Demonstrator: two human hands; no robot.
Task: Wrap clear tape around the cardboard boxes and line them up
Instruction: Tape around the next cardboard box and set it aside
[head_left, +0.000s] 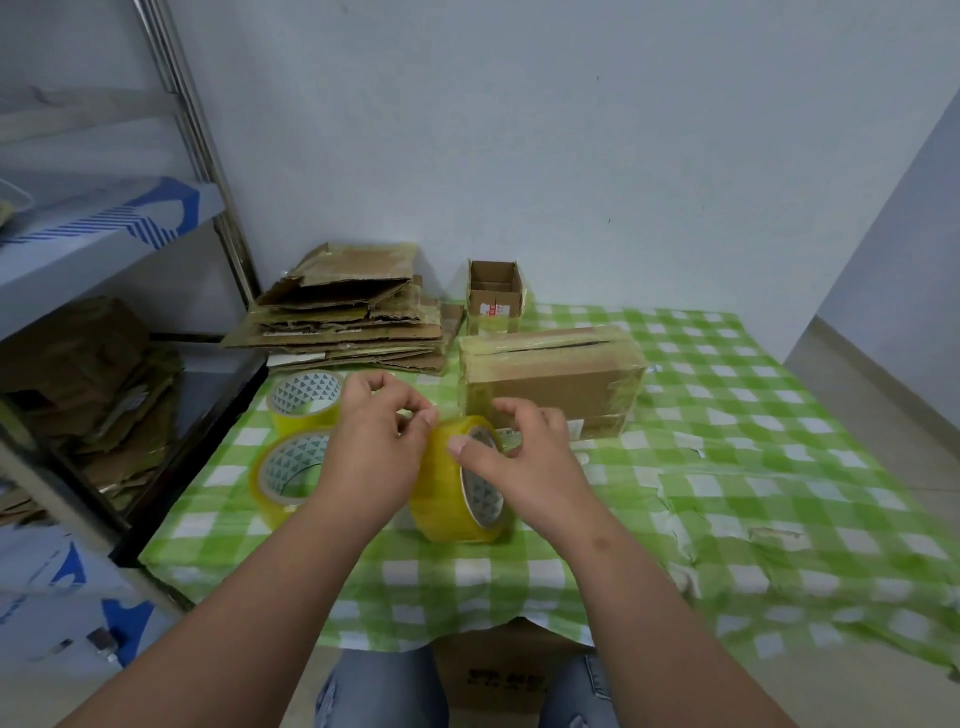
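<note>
A person sits at a table covered by a green checked cloth (727, 467), both bare forearms reaching forward; a roll of clear tape (457, 483) stands on its edge between the hands, its open core facing right; the right hand (524, 462) curls over the top of the roll, thumb pressed on the outer band; the left hand (379, 441) sits just to the roll's left, thumb and forefinger pinched together at the upper edge, seemingly picking at the loose end, though the tape end itself is too faint to see. The taped cardboard box (550, 384) lies just beyond the roll and slightly right, its long axis running left to right across the table, nearer the right hand; a small open box (494, 296) stands behind it near the wall. Two spare tape rolls (301, 436) lie flat to the left; a pile of flattened cardboard (353, 317) rests at the far left. The next pull of tape would likely travel forward and right, toward the box.
</note>
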